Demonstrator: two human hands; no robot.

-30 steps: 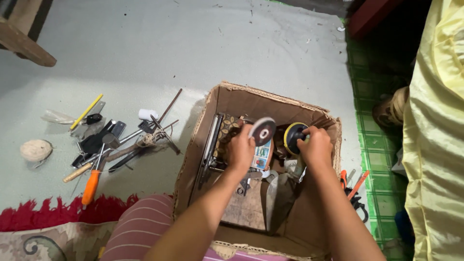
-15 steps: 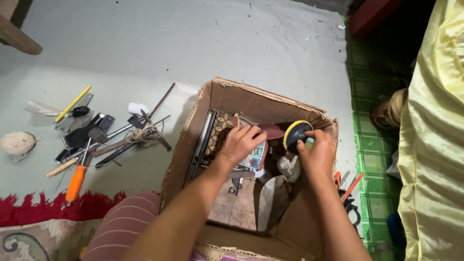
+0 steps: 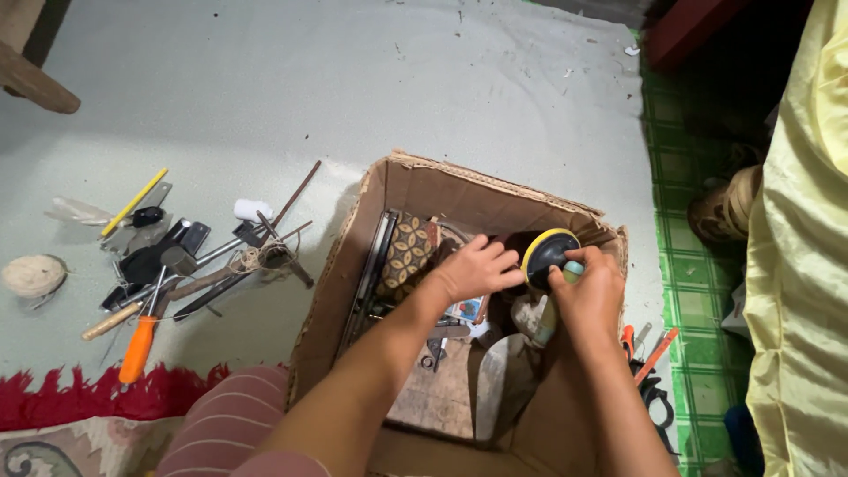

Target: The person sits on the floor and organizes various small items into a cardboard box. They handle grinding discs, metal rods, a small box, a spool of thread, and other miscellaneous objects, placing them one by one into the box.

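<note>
Inside the brown cardboard box (image 3: 389,181), both hands meet at the black round pad with yellow rim (image 3: 545,252): right hand (image 3: 590,291) closed around it, left hand (image 3: 474,269) fingers touching. Sharp metal clutter beneath could scratch fingers if it slips.

Both hands (image 3: 530,278) on yellow-rimmed disc (image 3: 548,254)

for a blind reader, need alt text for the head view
Both hands reach into an open cardboard box of tools: the left hand and right hand meet at a black disc with a yellow rim. Loose tools lie on the grey floor beside it.
</note>
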